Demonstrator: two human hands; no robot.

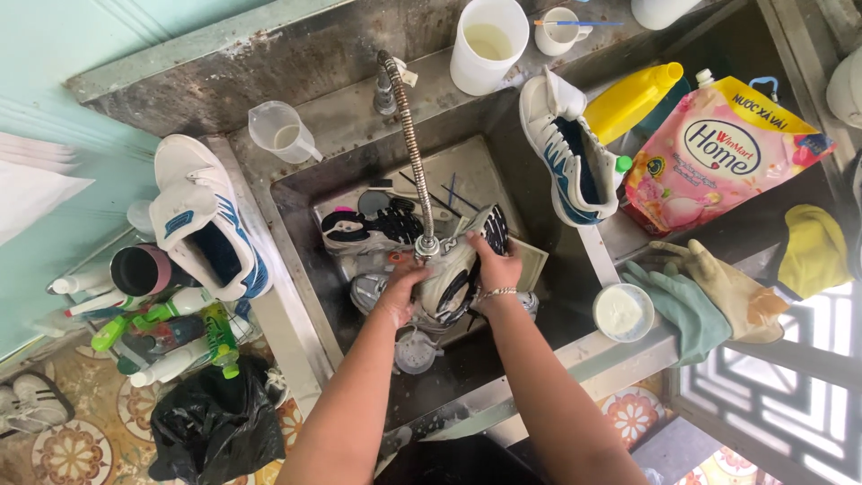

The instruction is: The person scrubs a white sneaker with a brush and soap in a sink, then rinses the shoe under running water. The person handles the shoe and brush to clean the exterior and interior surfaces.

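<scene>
In the steel sink (pixel 296 233) both my hands hold a white and black sneaker (pixel 453 278) under the end of a flexible metal faucet hose (pixel 413 144). My left hand (pixel 401 289) grips its lower side. My right hand (pixel 494 265), with a bracelet at the wrist, grips its upper side near the sole. Another black and white sneaker (pixel 368 229) lies in the basin behind, on a pale tray (pixel 530 260).
A white and blue sneaker (pixel 202 220) rests on the left ledge, another (pixel 570 148) on the right. Around stand a measuring cup (pixel 278 133), white bucket (pixel 488 45), yellow bottle (pixel 633 97), pink refill pouch (pixel 718 153), rubber gloves (pixel 709 301), small white tub (pixel 622 313), bottles (pixel 171 332).
</scene>
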